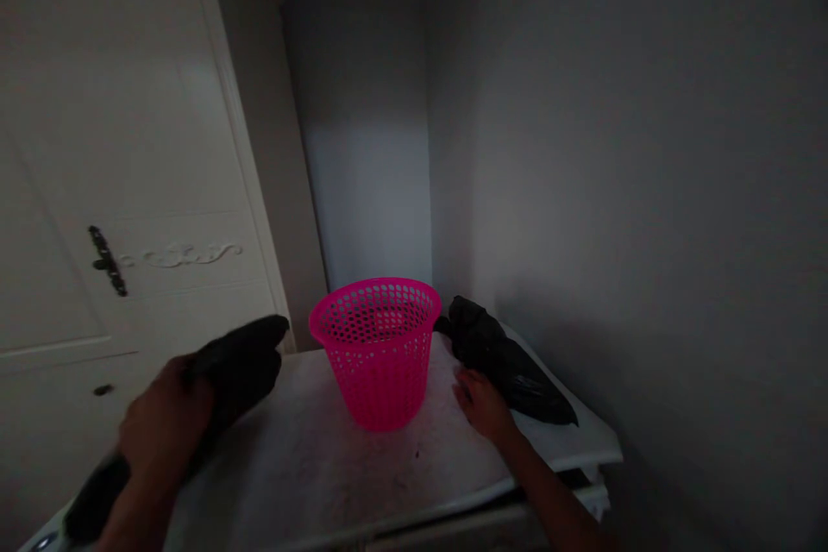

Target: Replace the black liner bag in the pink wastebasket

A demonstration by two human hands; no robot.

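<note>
Nearest the camera, we note the left hand (pixel 169 414) closed around a dark bundle (pixel 244 366), its long axis angled forward and inward, the far tip just left of the upright pink perforated basket (pixel 386 388). We find the right hand (pixel 484 407) nearer the black plastic bag (pixel 517 375), fingers loosely parted, contact unconfirmed; that bag lies to their right, slanting along the surface (pixel 310 470) beside the wall (pixel 621 190). Bare room extends from the basket to the front edge.

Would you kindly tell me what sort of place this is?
Probably a corner of a room at home: a pale cupboard with an ornate handle, and a pink basket on a white surface.
</note>
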